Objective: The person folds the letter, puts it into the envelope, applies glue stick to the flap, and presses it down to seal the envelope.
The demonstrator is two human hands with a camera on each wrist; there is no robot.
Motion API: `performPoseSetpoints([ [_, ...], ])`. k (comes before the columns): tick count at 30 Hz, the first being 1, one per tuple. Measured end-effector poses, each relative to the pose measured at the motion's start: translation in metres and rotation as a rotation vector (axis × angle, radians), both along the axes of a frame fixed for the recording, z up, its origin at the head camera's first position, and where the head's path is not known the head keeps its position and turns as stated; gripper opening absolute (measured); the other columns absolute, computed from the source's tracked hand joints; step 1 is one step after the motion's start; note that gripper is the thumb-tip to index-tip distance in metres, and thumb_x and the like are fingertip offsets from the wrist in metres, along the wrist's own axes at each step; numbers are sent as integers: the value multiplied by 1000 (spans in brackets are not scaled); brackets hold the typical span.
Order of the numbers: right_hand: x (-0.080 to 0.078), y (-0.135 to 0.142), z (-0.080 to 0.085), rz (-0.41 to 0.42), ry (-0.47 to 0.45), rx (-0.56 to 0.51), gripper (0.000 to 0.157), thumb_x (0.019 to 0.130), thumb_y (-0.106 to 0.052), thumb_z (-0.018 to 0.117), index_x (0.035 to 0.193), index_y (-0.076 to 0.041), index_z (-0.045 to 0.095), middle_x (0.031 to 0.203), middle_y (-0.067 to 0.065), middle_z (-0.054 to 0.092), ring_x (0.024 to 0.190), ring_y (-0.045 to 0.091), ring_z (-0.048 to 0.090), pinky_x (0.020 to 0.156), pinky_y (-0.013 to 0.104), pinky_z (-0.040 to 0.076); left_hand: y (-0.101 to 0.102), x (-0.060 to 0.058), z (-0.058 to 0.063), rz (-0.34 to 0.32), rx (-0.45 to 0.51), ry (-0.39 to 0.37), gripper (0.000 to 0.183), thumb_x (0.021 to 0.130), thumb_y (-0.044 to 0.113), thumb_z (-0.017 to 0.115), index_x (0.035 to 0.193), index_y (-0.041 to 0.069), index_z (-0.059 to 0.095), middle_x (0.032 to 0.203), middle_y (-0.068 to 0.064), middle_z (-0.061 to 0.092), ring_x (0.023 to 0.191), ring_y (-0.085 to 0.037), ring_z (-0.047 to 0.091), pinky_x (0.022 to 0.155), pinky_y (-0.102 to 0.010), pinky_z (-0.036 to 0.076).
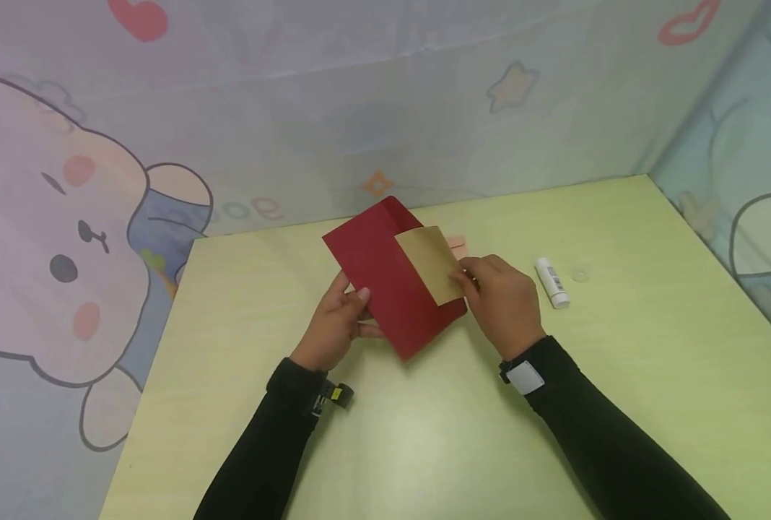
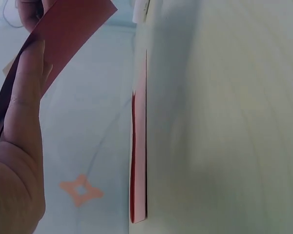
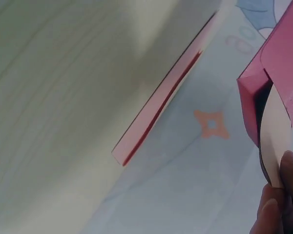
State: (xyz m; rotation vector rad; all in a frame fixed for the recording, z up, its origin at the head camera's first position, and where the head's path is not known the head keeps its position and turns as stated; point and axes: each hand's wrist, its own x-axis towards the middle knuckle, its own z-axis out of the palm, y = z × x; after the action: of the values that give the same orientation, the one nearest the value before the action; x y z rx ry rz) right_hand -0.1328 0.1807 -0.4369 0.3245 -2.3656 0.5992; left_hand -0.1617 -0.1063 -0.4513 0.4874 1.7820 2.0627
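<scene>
At eight o'clock on the raised crimson envelope, the left hand grips its edge; at three o'clock, the right hand pinches a tan card, apparently partly inserted; full insertion and closure seemingly remain.

- Head view: from above, facing forward and down across the table, farthest off.
- Left wrist view: close to the left hand, turned sideways, facing the backdrop.
- Right wrist view: close to the right hand, slanted, also facing the backdrop.
- Both wrist views share the pink paper and orange star.
</scene>
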Motion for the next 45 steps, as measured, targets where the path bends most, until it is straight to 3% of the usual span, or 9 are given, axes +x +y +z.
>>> performPoseSetpoints([
  [4, 3, -4, 3, 21, -21, -22, 24, 99, -15, 90, 113, 2, 82, 99, 20, 84, 88, 35, 83, 74, 49, 70, 3, 2, 2, 26, -36, 29, 51, 122, 10, 45, 170, 28, 40, 140, -17, 77, 108, -18, 85, 90, -43, 73],
  [7, 4, -6, 8, 49, -108, -71, 19, 104, -13, 84, 114, 3, 81, 101, 21, 84, 86, 35, 82, 75, 51, 70, 6, 4, 5, 43, -56, 56, 51, 122, 9, 46, 170, 26, 39, 140, -22, 75, 109, -15, 85, 89, -42, 73],
  [12, 4, -7, 11, 67, -231, -151, 18, 110, -10, 75, 118, 5, 80, 107, 25, 85, 90, 37, 84, 79, 54, 69, 7, 6, 8, 37, -67, 103, 51, 122, 9, 47, 170, 25, 39, 135, -16, 78, 109, -13, 84, 89, -43, 73],
  [23, 8, -14, 9, 101, -343, -326, 25, 114, -7, 66, 133, 6, 77, 127, 26, 82, 112, 40, 81, 97, 59, 67, 6, 6, 3, -8, -34, 86, 52, 123, 9, 45, 172, 25, 36, 139, -11, 76, 109, -16, 84, 88, -40, 72],
  [28, 8, -16, 6, 136, -362, -360, 26, 115, -7, 66, 135, 2, 78, 120, 22, 84, 98, 32, 75, 90, 51, 65, 8, 9, 4, -65, -11, 101, 55, 122, 9, 46, 174, 24, 33, 140, -6, 74, 110, -16, 84, 89, -40, 72],
  [32, 9, -16, 7, 160, -360, -357, 34, 115, -11, 67, 148, -5, 72, 117, 19, 83, 88, 28, 71, 79, 42, 61, 9, 10, 6, -82, -5, 117, 55, 122, 9, 47, 173, 24, 34, 145, -10, 73, 112, -17, 84, 89, -42, 73],
  [38, 9, -14, 7, 168, -307, -384, 36, 112, -8, 72, 147, -10, 77, 134, 16, 83, 103, 30, 76, 85, 33, 59, 10, 11, 5, -67, -10, 111, 52, 122, 10, 49, 171, 23, 37, 146, -11, 73, 112, -18, 83, 90, -41, 73],
  [41, 9, -14, 6, 209, -303, -401, 37, 111, -5, 72, 147, -12, 78, 133, 14, 82, 110, 30, 76, 87, 26, 59, 11, 12, 4, -66, 2, 108, 53, 121, 8, 48, 171, 23, 38, 143, -6, 75, 111, -18, 84, 90, -42, 73],
  [45, 10, -16, 6, 265, -362, -427, 38, 114, -6, 67, 150, -13, 75, 135, 15, 79, 123, 31, 74, 98, 37, 65, 13, 13, 3, -76, 17, 110, 53, 122, 8, 48, 172, 22, 37, 138, 0, 77, 110, -17, 84, 90, -43, 73],
])
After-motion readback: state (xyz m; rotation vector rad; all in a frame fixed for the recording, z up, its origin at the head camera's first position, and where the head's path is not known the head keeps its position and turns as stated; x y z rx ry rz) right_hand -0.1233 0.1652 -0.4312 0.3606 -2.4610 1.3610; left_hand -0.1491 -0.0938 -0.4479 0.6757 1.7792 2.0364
